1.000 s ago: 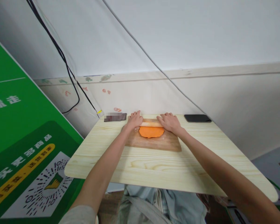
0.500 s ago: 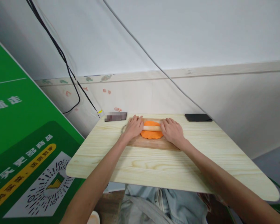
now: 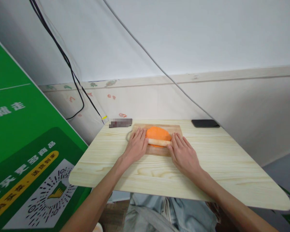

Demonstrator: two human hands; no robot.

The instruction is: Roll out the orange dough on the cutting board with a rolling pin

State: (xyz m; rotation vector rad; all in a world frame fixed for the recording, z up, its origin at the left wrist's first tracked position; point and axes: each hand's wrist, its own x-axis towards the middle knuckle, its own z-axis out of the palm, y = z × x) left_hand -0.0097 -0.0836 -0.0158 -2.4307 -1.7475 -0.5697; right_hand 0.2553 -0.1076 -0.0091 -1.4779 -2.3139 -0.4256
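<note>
A flattened sheet of orange dough (image 3: 158, 133) lies on a wooden cutting board (image 3: 157, 151). Across its near edge rests a pale wooden rolling pin (image 3: 159, 142). At the pin's left end is my left hand (image 3: 136, 145), with its fingers together over the end and the thumb along the side. My right hand (image 3: 183, 149) holds the other end the same way. Both palms hide the ends of the pin. The board's metal ring handle (image 3: 128, 135) shows just left of my left hand.
The board lies on a light wood-grain table (image 3: 145, 177) against a wall. A black phone (image 3: 205, 123) lies at the back right, and a dark, blurred-out flat object (image 3: 120, 122) at the back left. A green printed panel (image 3: 26, 145) stands to the left. Cables (image 3: 62, 54) hang along the wall.
Both hands have drawn the rolling pin toward me, from the middle of the orange dough to its near edge. More of the dough's far part and the board's back now shows.
</note>
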